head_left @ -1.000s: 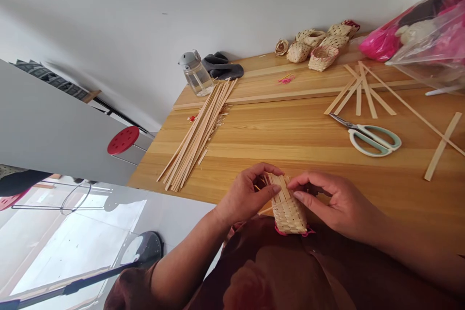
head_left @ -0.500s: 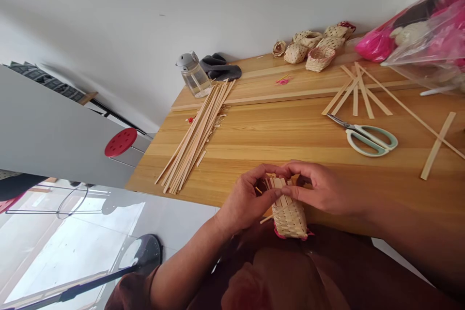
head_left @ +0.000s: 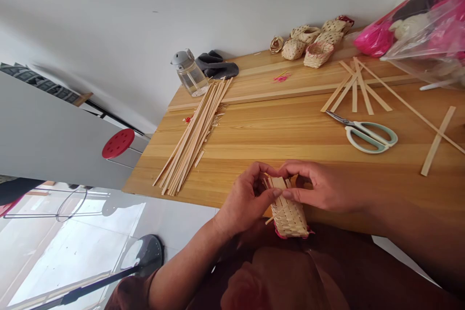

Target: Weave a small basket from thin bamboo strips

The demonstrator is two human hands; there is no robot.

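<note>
A small woven basket point(head_left: 290, 219) of pale strips, edged in pink at its lower end, rests against my lap at the table's near edge. Loose strip ends stand up from its top side. My left hand point(head_left: 250, 193) grips these ends from the left, thumb in front and fingers behind. From the right, my right hand point(head_left: 312, 186) pinches them the same way, its thumb tip close to the left thumb. One narrow strip point(head_left: 269, 221) sticks out at the basket's left side. The fingertips behind the strips are partly hidden.
Scissors point(head_left: 370, 136) lie right of centre, below several short strips point(head_left: 359, 89). A bundle of long strips point(head_left: 196, 140) lies on the left beside a water bottle point(head_left: 189, 73). Finished woven pieces point(head_left: 318, 54) and a plastic bag point(head_left: 428, 24) sit along the wall.
Both hands stay on the basket, with only slight shifts of the fingers. The narrow strip at its left side now lies closer to the basket. The view has tilted a little.
</note>
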